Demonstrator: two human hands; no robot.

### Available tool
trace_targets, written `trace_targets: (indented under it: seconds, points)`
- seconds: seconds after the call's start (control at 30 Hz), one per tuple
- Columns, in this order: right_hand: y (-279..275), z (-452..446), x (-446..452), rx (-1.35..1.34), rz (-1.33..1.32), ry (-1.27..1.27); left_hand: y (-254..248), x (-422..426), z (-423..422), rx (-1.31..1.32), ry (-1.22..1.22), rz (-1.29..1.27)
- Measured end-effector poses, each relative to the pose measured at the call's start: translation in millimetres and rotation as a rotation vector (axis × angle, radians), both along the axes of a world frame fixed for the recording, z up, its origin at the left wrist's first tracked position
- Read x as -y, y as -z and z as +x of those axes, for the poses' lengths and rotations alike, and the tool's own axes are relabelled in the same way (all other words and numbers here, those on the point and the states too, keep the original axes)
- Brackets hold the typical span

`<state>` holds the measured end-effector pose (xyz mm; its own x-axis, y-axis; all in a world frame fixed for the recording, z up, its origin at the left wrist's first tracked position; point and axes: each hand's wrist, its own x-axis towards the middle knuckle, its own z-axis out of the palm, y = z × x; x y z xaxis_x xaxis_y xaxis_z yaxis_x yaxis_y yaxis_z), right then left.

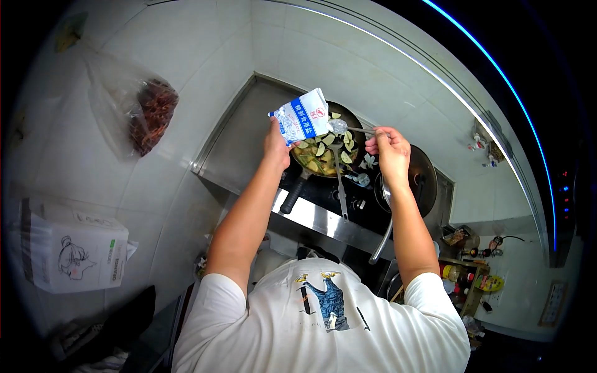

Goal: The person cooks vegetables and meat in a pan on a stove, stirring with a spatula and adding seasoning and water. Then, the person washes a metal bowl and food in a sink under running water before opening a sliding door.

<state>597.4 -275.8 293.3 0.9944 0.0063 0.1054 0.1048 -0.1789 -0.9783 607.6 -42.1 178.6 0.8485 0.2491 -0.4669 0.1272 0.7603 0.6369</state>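
We had one head cam, pretty close in, looking forward and down past our shirt (pixel 267 329) at the pan (pixel 359 129).

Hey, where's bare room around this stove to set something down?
The steel counter looks bare between the tiled wall and the wok, though the left hand shows over its wok side. The stove is crowded with the wok, spatula and what looks like a lidded pan.
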Motion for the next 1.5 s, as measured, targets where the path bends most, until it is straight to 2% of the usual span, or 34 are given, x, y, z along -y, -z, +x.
trace_targets:
  seconds: [0.13, 0.33, 0.47, 0.6, 0.77, 0.83, 0.97, 1.2, 1.5]
  points:
    - [-5.6, -2.5, 2.9, 0.011, -0.034, 0.027, 1.8, -2.7, -1.7, 0.041, 0.018, -0.004]
    - [5.8, 2.6, -1.4, -0.023, -0.006, -0.02, -1.2, -2.6, -1.2, -0.019, 0.018, -0.007]
    - [20.9, 12.6, -17.4, -0.028, 0.044, -0.074, -3.1, 2.7, -1.1, 0.036, 0.084, 0.004]
    - [35.0, 17.3, -36.0, 0.032, -0.091, -0.124, -11.5, 7.5, 0.8, 0.067, 0.119, 0.011]
    - [39.4, 14.1, -48.9, -0.089, -0.109, -0.255, -11.8, 7.4, 0.4, 0.055, 0.154, 0.068]
    - [38.3, 17.4, -44.9, -0.205, 0.034, -0.272, -8.3, 5.9, -1.0, 0.064, 0.141, 0.057]
    - [36.3, 29.0, -27.4, -0.275, 0.131, -0.183, -1.9, 3.9, -1.8, 0.087, 0.11, 0.026]
    - [13.8, 36.8, -8.1, -0.248, 0.063, -0.065, 1.7, 2.9, 8.6, -0.018, 0.066, 0.01]
    - [18.4, 41.0, -0.4, -0.243, 0.038, -0.082, 10.3, 11.3, 15.9, -0.017, 0.118, 0.007]
